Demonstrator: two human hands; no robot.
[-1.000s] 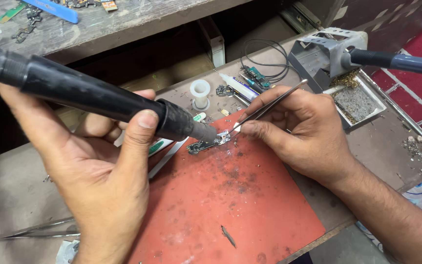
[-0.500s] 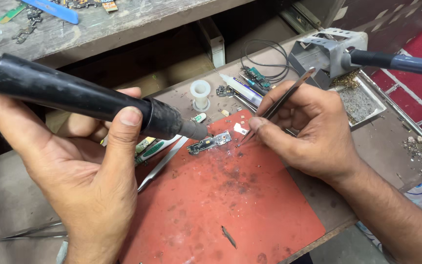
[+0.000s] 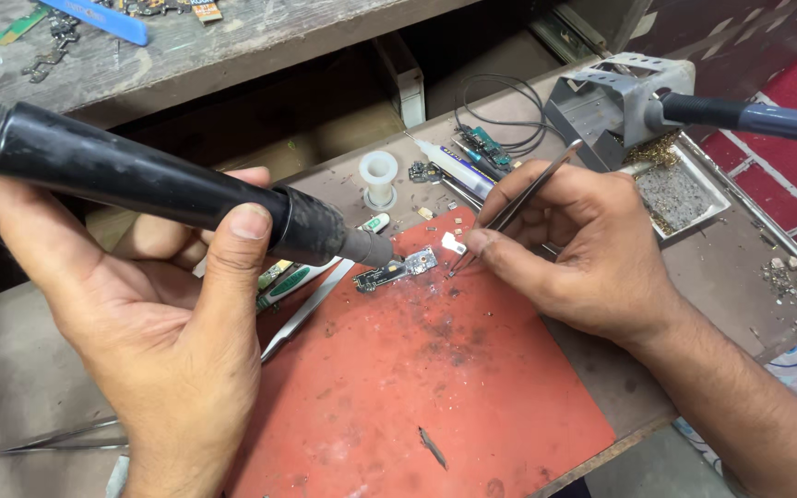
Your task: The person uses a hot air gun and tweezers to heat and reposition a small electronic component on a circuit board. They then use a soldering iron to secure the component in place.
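My left hand (image 3: 154, 341) grips a thick black hot-air handpiece (image 3: 168, 194), its nozzle pointing right and hovering just left of a small dark circuit board (image 3: 397, 269). The board lies on a red work mat (image 3: 435, 387). My right hand (image 3: 574, 249) pinches thin metal tweezers (image 3: 518, 207) whose tips rest on the mat just right of the board. A small silver metal piece (image 3: 453, 243) lies beside the tweezer tips.
A white solder spool (image 3: 379, 177), a syringe tube (image 3: 458, 171) and small parts lie behind the mat. A grey iron stand (image 3: 606, 97) holds a blue-handled iron (image 3: 767, 118) over a metal tray (image 3: 684, 198). Spare tweezers (image 3: 57, 438) lie at left, another pair (image 3: 311, 309) under the nozzle.
The tweezers lifted the silver piece off the board and set it beside it. My right hand drew back slightly right. The handpiece nozzle shifted a little left, away from the board.
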